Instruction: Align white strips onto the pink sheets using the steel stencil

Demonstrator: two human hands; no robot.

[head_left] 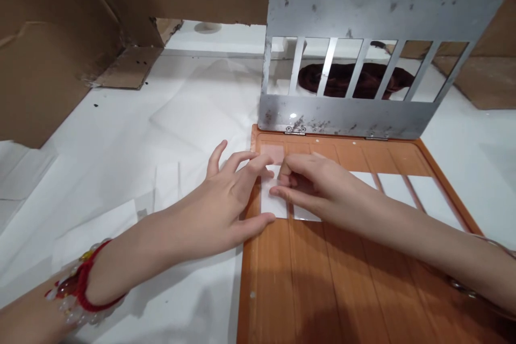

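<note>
My left hand (237, 193) is open, with its thumb stretched out and its fingers spread at the left edge of an orange board (306, 274). Its index finger and thumb rest at the top and bottom of a white rectangular card (274, 207) lying in the board's leftmost slot. My right hand (318, 180) is closed over that card's right side, thumb and fingertips drawn together; whatever they pinch is too small to make out. A second white card (304, 214) shows partly under my right hand. Further white cards (433, 196) lie in slots to the right, partly covered by my forearm.
A metal plate (342, 113) with a row of slots stands raised, hinged at the board's far edge. Behind it lies a dark round thing (358, 78). Cardboard walls (52, 64) stand left and behind. White sheets (20, 172) lie on the white table (193, 102).
</note>
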